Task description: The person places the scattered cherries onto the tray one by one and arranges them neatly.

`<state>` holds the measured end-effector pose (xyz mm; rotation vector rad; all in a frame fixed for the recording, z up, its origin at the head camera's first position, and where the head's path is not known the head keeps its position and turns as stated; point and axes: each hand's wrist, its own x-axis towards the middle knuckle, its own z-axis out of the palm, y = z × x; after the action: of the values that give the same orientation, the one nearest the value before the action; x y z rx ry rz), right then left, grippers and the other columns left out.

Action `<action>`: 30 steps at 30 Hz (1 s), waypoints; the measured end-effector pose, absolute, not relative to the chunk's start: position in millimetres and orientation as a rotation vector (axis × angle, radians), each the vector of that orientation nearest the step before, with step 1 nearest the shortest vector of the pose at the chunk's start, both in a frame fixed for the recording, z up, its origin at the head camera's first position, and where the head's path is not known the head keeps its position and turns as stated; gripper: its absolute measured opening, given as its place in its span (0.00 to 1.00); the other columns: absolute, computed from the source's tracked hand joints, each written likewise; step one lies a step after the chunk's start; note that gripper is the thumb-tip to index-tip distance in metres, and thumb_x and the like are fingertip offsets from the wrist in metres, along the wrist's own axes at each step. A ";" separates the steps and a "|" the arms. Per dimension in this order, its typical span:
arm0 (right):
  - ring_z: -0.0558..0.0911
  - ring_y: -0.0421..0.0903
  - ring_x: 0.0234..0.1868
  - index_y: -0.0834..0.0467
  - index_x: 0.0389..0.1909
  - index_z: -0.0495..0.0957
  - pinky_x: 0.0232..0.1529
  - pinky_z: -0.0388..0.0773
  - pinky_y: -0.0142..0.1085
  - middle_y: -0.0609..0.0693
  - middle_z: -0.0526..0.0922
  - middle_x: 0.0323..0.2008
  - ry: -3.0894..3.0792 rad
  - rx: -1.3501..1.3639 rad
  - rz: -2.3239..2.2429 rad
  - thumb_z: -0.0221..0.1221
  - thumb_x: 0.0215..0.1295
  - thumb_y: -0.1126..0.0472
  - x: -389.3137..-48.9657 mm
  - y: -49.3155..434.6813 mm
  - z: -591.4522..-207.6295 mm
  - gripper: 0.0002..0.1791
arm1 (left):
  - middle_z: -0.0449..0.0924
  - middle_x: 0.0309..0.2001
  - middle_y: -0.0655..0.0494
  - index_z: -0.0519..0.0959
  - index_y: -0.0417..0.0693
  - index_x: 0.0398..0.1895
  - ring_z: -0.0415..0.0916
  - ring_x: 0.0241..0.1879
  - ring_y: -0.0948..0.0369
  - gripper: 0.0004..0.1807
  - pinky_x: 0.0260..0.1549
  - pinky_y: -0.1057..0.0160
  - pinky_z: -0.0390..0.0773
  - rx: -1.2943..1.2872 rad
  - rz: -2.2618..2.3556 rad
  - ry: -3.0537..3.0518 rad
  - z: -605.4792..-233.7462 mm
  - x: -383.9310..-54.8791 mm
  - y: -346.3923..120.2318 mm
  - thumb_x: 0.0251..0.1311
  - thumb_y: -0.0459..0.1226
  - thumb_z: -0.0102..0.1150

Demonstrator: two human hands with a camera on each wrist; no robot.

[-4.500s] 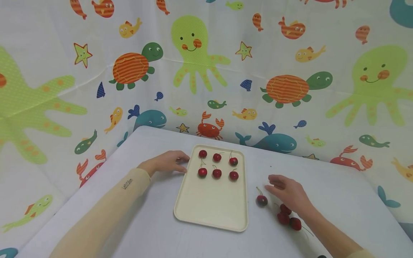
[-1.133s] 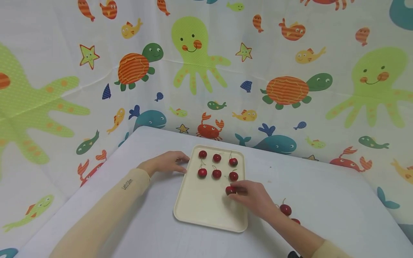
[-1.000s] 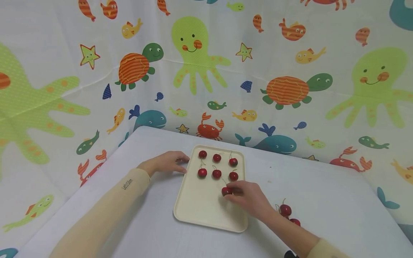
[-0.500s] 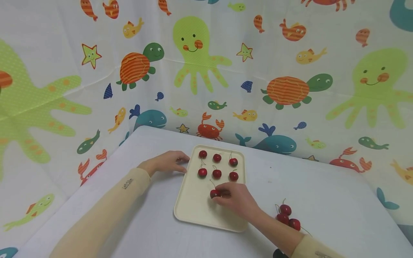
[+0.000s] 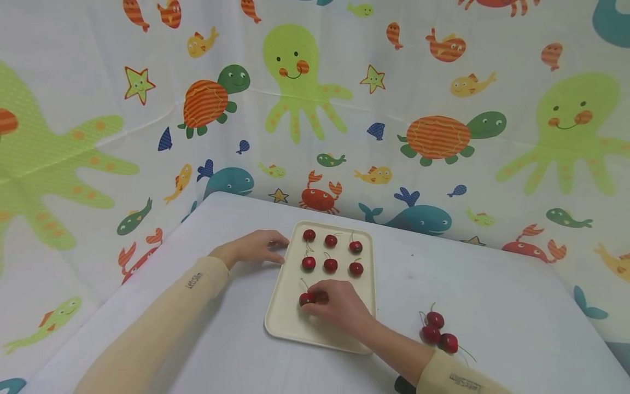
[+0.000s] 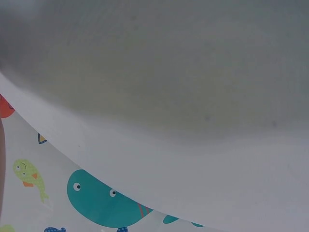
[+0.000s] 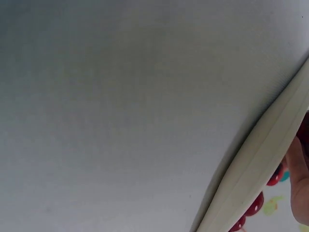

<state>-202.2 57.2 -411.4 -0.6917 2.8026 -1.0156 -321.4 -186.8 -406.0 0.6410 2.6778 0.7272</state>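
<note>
A cream rectangular tray (image 5: pixel 290 323) lies on the table with two rows of red cherries at its far end, among them a cherry (image 5: pixel 331 265) with its stem up. My right hand (image 5: pixel 339 306) pinches a dark red cherry (image 5: pixel 306 299) by its side, low over the tray's near left part, its stem pointing up. Whether that cherry touches the tray I cannot tell. At the tray's left edge my left hand (image 5: pixel 256 246) rests with relaxed fingers and thumb touching the rim. In the right wrist view, part of my right hand (image 7: pixel 300 193) shows at the right edge, near the tray rim.
To the right of the tray, a small group of loose cherries (image 5: pixel 431 334) sits on the white table (image 5: pixel 492 284). A dark object (image 5: pixel 403 385) shows under my right sleeve. Behind the table hangs a curtain (image 5: pixel 344 109) printed with sea animals.
My right hand picked up the loose cherry beside the tray, carried it over the rim, then moved left across the tray with it. My left hand has stayed at the tray's edge.
</note>
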 end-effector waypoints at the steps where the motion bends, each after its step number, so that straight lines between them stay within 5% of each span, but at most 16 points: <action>1: 0.79 0.31 0.30 0.52 0.37 0.84 0.39 0.79 0.26 0.39 0.84 0.29 2.803 -0.684 -1.014 0.68 0.49 0.51 -202.0 55.4 -412.0 0.15 | 0.73 0.57 0.55 0.72 0.51 0.57 0.67 0.60 0.55 0.31 0.61 0.53 0.67 0.636 0.729 2.676 -405.9 -321.2 -186.9 0.49 0.50 0.65; 30: 0.72 0.35 0.26 0.53 0.38 0.83 0.30 0.72 0.24 0.40 0.80 0.25 2.950 -0.684 -0.823 0.68 0.50 0.53 -206.3 34.0 -410.7 0.14 | 0.74 0.57 0.56 0.73 0.51 0.57 0.68 0.59 0.56 0.30 0.61 0.53 0.67 0.673 0.719 2.680 -408.1 -321.4 -190.8 0.50 0.50 0.65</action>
<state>-206.3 34.0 -410.7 -0.6842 2.9498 -0.8229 -321.4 -190.8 -408.1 0.6729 2.6803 0.7186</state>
